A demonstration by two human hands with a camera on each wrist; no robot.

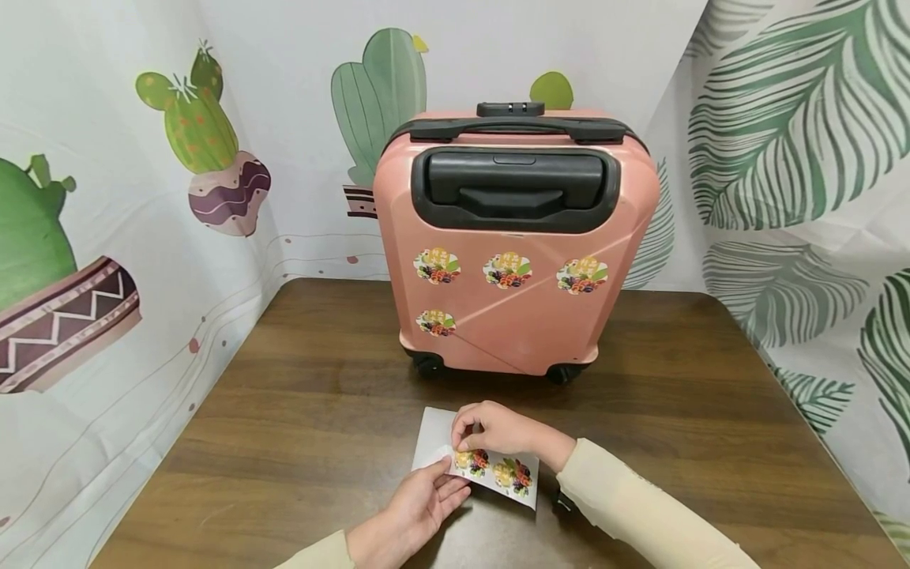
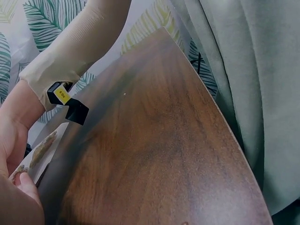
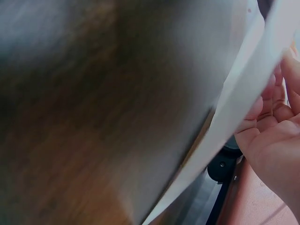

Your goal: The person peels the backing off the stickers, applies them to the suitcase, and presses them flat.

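Observation:
A white sticker sheet (image 1: 432, 433) is held just over the table in front of the suitcase. Two round fruit stickers show on it, a left sticker (image 1: 473, 465) and a right sticker (image 1: 515, 476). My left hand (image 1: 419, 507) grips the sheet's near left edge, thumb on top and fingers underneath. With thumb and forefinger, my right hand (image 1: 501, 432) pinches at the upper edge of the left sticker; how far that edge is lifted is hard to tell. In the right wrist view the sheet (image 3: 225, 124) appears edge-on beside the right hand (image 3: 276, 140).
Behind the sheet a pink suitcase (image 1: 498, 324) stands upright on the brown table (image 1: 306, 411). It bears three fruit stickers in an upper row and one sticker (image 1: 436, 322) below left. A patterned cloth (image 1: 298, 197) hangs behind.

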